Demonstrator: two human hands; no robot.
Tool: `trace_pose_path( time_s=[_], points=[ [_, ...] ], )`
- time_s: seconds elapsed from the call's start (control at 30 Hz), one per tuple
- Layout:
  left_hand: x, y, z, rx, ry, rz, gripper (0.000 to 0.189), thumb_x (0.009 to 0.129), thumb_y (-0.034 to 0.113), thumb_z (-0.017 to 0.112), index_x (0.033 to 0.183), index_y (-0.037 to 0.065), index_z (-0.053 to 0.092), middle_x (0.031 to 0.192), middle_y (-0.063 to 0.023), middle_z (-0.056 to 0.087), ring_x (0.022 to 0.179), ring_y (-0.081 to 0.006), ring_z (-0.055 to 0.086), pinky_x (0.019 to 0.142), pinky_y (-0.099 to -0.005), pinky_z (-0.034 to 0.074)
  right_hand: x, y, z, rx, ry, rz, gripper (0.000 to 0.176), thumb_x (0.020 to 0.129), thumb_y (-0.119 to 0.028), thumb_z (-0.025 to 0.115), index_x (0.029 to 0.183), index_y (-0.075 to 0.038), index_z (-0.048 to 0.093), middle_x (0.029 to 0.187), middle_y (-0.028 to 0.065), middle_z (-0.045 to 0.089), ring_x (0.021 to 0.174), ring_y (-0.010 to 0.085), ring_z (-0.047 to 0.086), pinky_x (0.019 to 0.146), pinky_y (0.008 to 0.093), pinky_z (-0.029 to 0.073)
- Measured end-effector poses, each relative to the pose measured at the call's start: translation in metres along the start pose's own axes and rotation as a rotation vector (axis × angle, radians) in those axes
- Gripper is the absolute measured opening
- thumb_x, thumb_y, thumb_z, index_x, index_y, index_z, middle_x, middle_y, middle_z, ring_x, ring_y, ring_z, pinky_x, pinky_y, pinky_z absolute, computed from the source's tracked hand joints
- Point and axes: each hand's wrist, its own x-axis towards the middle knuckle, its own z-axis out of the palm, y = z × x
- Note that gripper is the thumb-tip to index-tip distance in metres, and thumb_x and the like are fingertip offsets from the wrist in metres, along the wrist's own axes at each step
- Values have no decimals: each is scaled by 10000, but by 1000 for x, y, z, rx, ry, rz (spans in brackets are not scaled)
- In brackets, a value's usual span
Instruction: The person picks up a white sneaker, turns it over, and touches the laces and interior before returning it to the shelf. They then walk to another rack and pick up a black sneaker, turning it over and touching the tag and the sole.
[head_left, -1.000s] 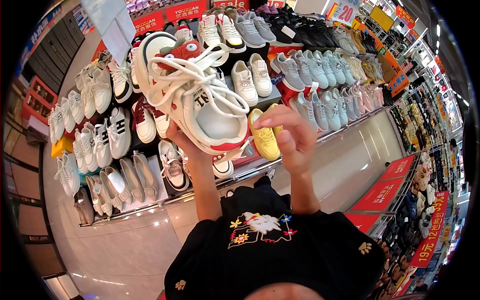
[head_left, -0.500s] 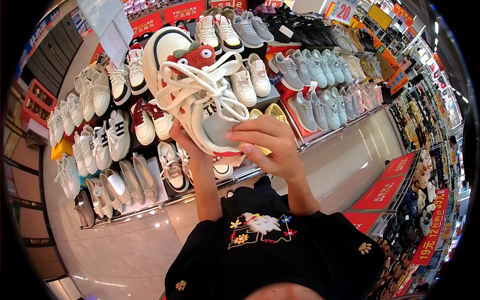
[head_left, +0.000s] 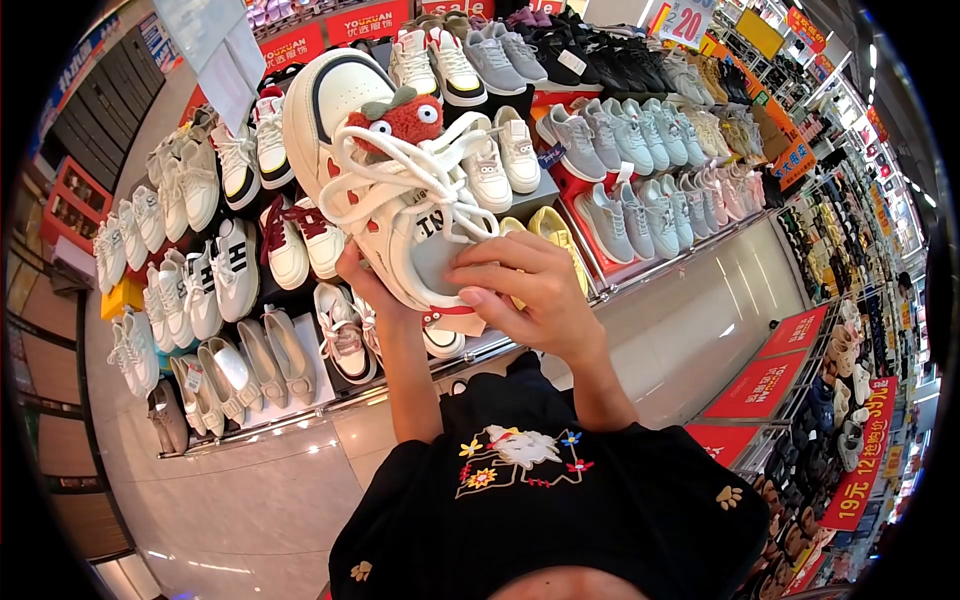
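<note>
A cream sneaker (head_left: 330, 130) with white laces, small red hearts and a red plush ornament (head_left: 405, 122) with googly eyes is held up in front of me, toe pointing away. My left hand (head_left: 372, 285) grips it from the left and below, most of its fingers hidden behind the shoe. At the heel end, my right hand (head_left: 535, 300) has its fingertips over the collar's edge and the thumb close under them, pinching the rim. The grey insole shows inside the opening.
Behind the sneaker, a tiered display holds rows of shoes, among them grey sneakers (head_left: 610, 220), beige flats (head_left: 290, 355) and yellow shoes (head_left: 560, 240). Another shoe rack with red signs (head_left: 770, 385) stands at the right. Paper sheets (head_left: 215, 60) hang at upper left.
The sneaker has tilted slightly, its plush ornament shifting a little to the right. My right hand has moved slightly left along the collar.
</note>
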Motion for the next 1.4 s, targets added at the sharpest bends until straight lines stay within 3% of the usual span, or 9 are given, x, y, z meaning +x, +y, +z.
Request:
trace_pose_path(
  time_s=[0.1, 0.17, 0.4, 0.47, 1.03, 1.4],
  points=[
    [-1, -1, -1, -80, -62, -22, 700, 794, 496, 363, 1331, 46, 380, 1262, -142, 508, 1103, -271, 539, 941, -401, 440, 0, -1, 1, 18, 4, 5, 113, 758, -148, 674, 840, -70, 667, 846, 22, 619, 668, 192, 564, 607, 307, 438],
    [-1, -1, 1, -152, -52, -25, 614, 833, 493, 306, 1275, 92, 448, 1154, -102, 570, 994, -261, 593, 834, -401, 510, 0, -3, 1, 17, 1, 9, 118, 758, -153, 676, 841, -70, 665, 847, 24, 614, 677, 194, 568, 613, 309, 442],
    [1, -2, -4, -126, -44, -24, 610, 832, 486, 312, 1284, 98, 439, 1175, -98, 559, 995, -255, 592, 833, -399, 508, -1, -3, 0, -3, 5, -5, 131, 757, -164, 681, 844, -70, 657, 848, 35, 602, 717, 214, 583, 635, 327, 452],
    [0, -2, -3, -87, -95, -26, 667, 812, 481, 349, 1316, 47, 393, 1238, -130, 525, 1086, -260, 547, 926, -401, 444, -1, -3, -1, 6, 0, 7, 133, 757, -165, 680, 845, -69, 657, 851, 40, 600, 727, 219, 586, 642, 329, 455],
    [-4, -4, 2, -92, -64, -11, 623, 829, 469, 335, 1275, 45, 431, 1200, -123, 548, 1054, -237, 562, 896, -387, 462, -4, -5, -4, 51, 6, 46, 141, 755, -164, 686, 844, -58, 657, 854, 65, 592, 767, 237, 599, 665, 335, 468],
    [-6, -5, 6, -59, -8, 11, 615, 834, 467, 337, 1265, 42, 443, 1189, -121, 556, 1047, -236, 566, 891, -389, 463, -4, -3, -4, 74, 41, 52, 142, 749, -148, 692, 841, -45, 659, 817, 76, 601, 715, 242, 601, 627, 330, 468]
  ],
)
